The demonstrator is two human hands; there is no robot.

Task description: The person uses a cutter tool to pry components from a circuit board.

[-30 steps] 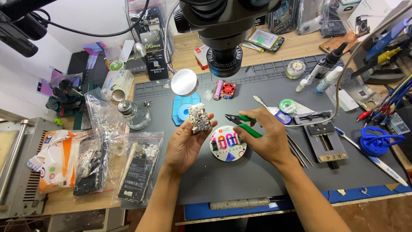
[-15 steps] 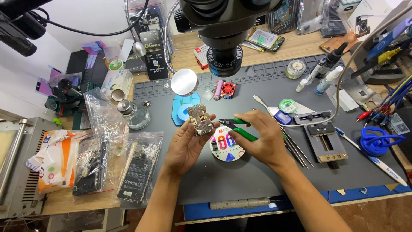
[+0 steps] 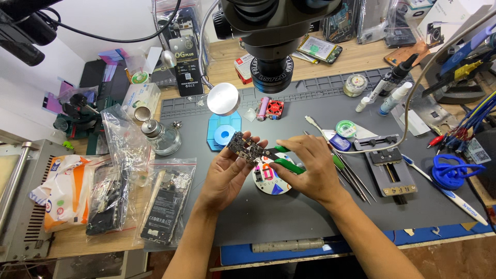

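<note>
Left hand fingers grip circuit board, raised over table centre. Right hand fingers closed on green pliers, tips at board's 3 o'clock edge. Round disc at 6 o'clock, beneath.

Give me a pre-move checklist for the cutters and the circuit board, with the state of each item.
1. Circuit board gripped in the left hand: ok.
2. Green-handled cutters held in the right hand: ok.
3. Cutter tip touching the board's edge: cannot tell, too small.
4. Board lifted off the grey mat: ok.
5. Left fingertips away from the cutter tip: not ok, they sit right beside it.
6. Board under the microscope lens: not ok, it is held nearer the person.
</note>
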